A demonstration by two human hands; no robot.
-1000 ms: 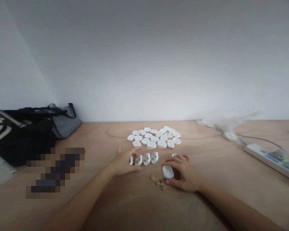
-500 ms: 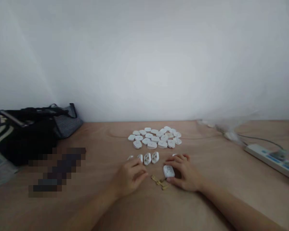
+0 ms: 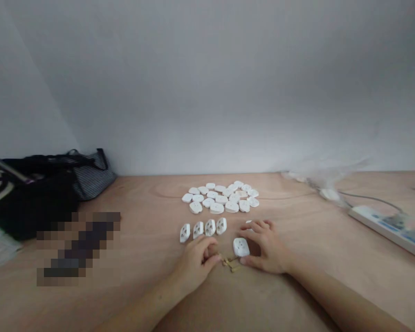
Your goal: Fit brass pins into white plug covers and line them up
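My left hand [image 3: 198,258] is low over the table with its fingers curled and thumb apart from the index finger. Its fingertips reach the left end of a small loose group of brass contact strips [image 3: 231,264]; whether they touch cannot be told. My right hand [image 3: 266,249] rests with spread fingers around a white plastic socket piece [image 3: 241,247] lying flat. The thumb is at its lower right edge, the index finger beyond its upper edge. Another white piece [image 3: 249,222] is partly hidden behind the right fingers. A row of several socket pieces with metal inside [image 3: 210,228] stands beyond my left hand.
Farther back lies a cluster of several white plastic covers [image 3: 216,209]. A power strip [image 3: 389,230] with a cable is at the right, near clear plastic wrapping [image 3: 327,182]. A black bag [image 3: 31,198] and a pixelated dark object [image 3: 86,244] occupy the left side.
My left hand has moved right, from beside the socket row to the brass strips, uncovering the row's left pieces. My right hand stays by the same socket piece.
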